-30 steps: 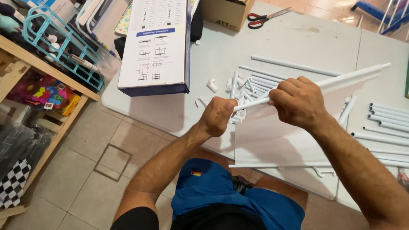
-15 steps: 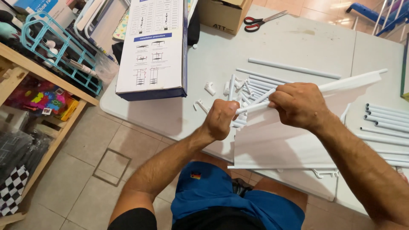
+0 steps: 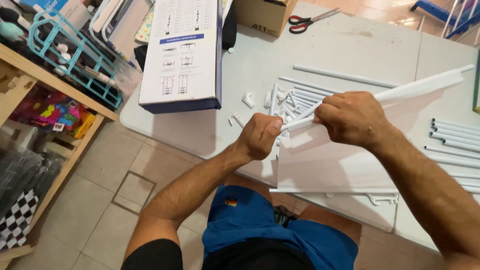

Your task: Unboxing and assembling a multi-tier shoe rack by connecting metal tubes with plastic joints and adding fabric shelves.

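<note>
1. Floor (image 3: 90, 200): pale square tiles, grey grout lines; one inset square tile section visible.
2. Table (image 3: 360, 45): light grey top, in two adjoining sections with a seam between them.
3. Wooden shelf unit (image 3: 20, 70) at left edge, stocked with colourful items.
4. Checkered fabric (image 3: 17, 222) low on the left.
5. Lighting: even, with a bright glare top right.

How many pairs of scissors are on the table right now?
1. The red-handled scissors lie at the far edge of the white table, beside the brown cardboard box. Others could be hidden behind boxes.
</note>
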